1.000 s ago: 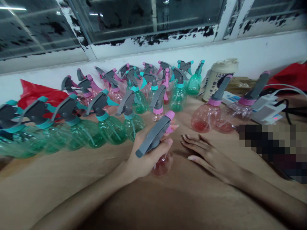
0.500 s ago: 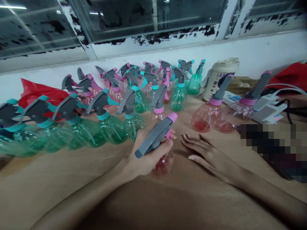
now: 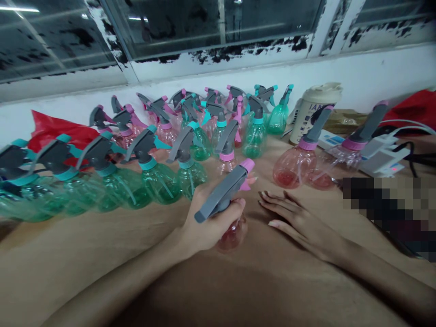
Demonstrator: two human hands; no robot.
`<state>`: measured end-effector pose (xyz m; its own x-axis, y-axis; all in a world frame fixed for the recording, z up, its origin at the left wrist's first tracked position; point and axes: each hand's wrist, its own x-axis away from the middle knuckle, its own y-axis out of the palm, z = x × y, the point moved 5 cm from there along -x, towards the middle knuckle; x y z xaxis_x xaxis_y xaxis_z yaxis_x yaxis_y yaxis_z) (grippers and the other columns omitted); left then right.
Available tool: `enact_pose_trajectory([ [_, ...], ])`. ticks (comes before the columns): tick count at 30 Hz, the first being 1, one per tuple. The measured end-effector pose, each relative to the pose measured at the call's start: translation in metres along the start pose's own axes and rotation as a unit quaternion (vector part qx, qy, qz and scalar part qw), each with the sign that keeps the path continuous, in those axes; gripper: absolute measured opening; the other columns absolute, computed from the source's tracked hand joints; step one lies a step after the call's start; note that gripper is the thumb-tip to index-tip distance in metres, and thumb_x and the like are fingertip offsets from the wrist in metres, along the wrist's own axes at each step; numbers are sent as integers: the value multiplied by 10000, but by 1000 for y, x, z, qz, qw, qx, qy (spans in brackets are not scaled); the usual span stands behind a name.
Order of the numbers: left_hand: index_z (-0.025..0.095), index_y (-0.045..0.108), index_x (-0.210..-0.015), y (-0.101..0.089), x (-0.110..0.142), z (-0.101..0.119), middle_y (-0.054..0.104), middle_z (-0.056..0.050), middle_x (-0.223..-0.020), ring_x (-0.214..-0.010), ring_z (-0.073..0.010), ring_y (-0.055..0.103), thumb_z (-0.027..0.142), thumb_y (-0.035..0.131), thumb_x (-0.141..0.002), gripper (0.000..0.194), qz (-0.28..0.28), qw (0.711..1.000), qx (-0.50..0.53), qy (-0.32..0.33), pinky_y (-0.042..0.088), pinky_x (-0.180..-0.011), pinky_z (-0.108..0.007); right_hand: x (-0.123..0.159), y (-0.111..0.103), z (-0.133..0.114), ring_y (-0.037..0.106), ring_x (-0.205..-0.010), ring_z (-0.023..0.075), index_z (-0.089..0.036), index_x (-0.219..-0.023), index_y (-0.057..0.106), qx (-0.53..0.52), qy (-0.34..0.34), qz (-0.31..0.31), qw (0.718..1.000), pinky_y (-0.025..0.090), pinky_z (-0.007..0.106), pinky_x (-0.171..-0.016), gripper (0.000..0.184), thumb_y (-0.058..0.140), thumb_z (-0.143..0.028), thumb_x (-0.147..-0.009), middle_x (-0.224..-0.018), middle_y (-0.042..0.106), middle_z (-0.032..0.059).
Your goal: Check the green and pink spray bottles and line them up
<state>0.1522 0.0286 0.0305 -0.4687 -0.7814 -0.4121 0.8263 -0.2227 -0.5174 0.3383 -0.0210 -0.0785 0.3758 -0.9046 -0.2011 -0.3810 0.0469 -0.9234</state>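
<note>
L hand (image 3: 209, 225) wrapped rnd grey/pink trigger-spray btl (image 3: 235, 232), btl body below grip; R hand (image 3: 299, 223) flat, fingers extended, nil held, just beside btl.

Brown tabletop (image 3: 85, 245), upright green spray bottles (image 3: 161, 184), pink spray bottles (image 3: 233, 236), lidded cup (image 3: 308, 120)

translucent pink spray bottle (image 3: 233, 235), nozzle (image 3: 248, 165) forward, in left hand (image 3: 208, 227)

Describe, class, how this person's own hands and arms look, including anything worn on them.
The left hand and right hand are ungloved, with slender fingers. No rings show, though some left fingers are hidden. The left forearm and right forearm are bare: no sleeve, watch, bracelet or marking is visible.
</note>
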Motion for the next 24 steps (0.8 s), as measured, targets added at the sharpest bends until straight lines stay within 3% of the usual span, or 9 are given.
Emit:
enact_pose_trajectory([
  [3, 220, 571, -666, 0, 2, -1, 566, 31, -586, -517, -141, 553, 214, 549, -732, 69, 15, 1000, -5, 11, 513, -564, -289, 0, 0, 0, 319, -1322, 199, -239, -1354, 380, 1, 1, -2, 1000, 200, 508, -1096, 472, 382, -428, -922, -1413, 413, 38],
  [6, 218, 561, -616, 1, 1, -1, 566, 28, -557, -621, -173, 612, 198, 552, -733, 119, 5, 1000, 7, 17, 531, -650, -311, 0, -1, -1, 326, -1318, 204, -243, -1358, 376, -2, 1, 2, 1000, 205, 510, -1094, 473, 389, -420, -920, -1407, 422, 41],
  [10, 224, 654, -838, 3, -2, 1, 679, 7, -709, -895, -199, 645, 131, 551, -747, 167, -31, 997, 68, 13, 506, -854, -339, 0, -2, -1, 347, -1307, 213, -247, -1351, 390, -5, -1, 11, 1000, 227, 516, -1084, 467, 400, -417, -917, -1390, 444, 48],
  [15, 225, 658, -887, 4, -3, 5, 693, 10, -740, -963, -204, 631, 106, 563, -718, 228, -40, 994, 103, 3, 489, -893, -336, 0, 0, 0, 341, -1310, 208, -237, -1344, 399, 3, 0, 7, 1000, 221, 515, -1086, 468, 389, -430, -919, -1392, 442, 50],
  [19, 216, 633, -770, 4, -2, 2, 677, 14, -786, -762, -164, 643, 131, 557, -714, 127, -41, 994, 96, -21, 531, -731, -289, 0, 0, 0, 333, -1315, 206, -244, -1351, 387, 0, 2, 4, 1000, 215, 513, -1089, 474, 394, -432, -916, -1399, 434, 43],
  [24, 235, 620, -812, 2, -2, -1, 573, 50, -618, -514, -122, 536, 174, 531, -705, 152, -43, 996, 70, -31, 453, -489, -243, 0, -1, -1, 327, -1318, 201, -229, -1347, 394, 3, 4, 0, 1000, 208, 509, -1094, 470, 370, -435, -924, -1404, 427, 45],
])
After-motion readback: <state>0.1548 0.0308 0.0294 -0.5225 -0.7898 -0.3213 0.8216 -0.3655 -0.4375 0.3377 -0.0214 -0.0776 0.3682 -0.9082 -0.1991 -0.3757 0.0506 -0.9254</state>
